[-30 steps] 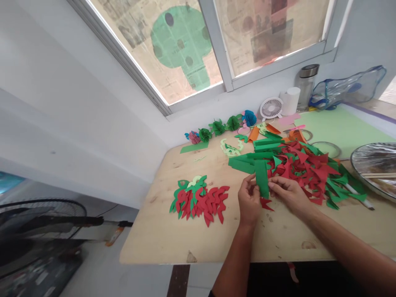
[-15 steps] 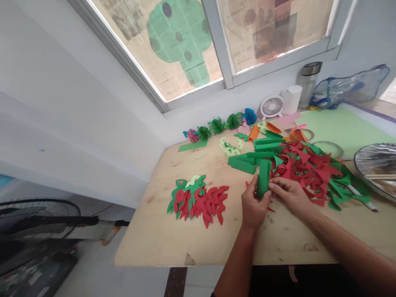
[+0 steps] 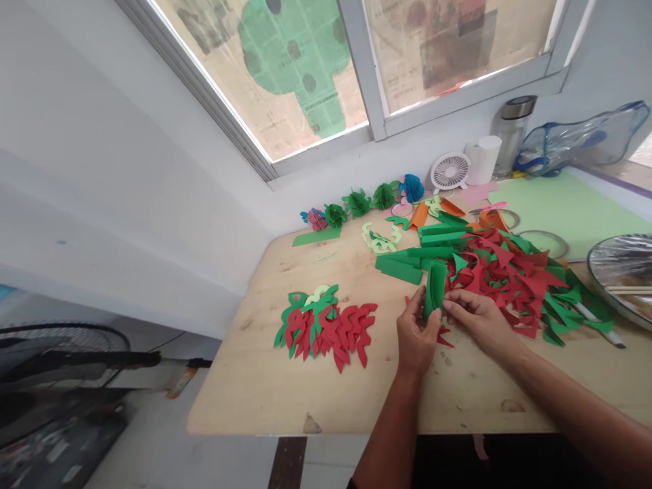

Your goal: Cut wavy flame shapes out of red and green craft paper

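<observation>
A folded strip of green paper [image 3: 435,286] stands tilted between my hands, its long layers bowed a little apart. My left hand [image 3: 416,333] grips its lower part, thumb in front and fingers behind on the left side. At the paper's lower right edge, the thumb and fingertips of my right hand [image 3: 473,316] are pinched together; the exact contact is partly hidden. Just behind lie more folded green strips [image 3: 400,266]. Beyond my right hand spreads a heap of red paper scraps [image 3: 502,272], mixed with green ones. Cut-out red curved shapes [image 3: 339,333] and green shapes [image 3: 285,326] are piled to the left.
Along the wall sit several paper honeycomb turtles [image 3: 358,202], a small white fan [image 3: 450,171] and a glass bottle [image 3: 512,139]. A covered bowl [image 3: 621,272] with chopsticks stands at the right. Pale green cut-outs [image 3: 379,239] lie toward the back of the wooden table [image 3: 255,401].
The green paper has bowed, and its layers show more apart than before. Both hands stay in nearly the same place. The view has shifted slightly.
</observation>
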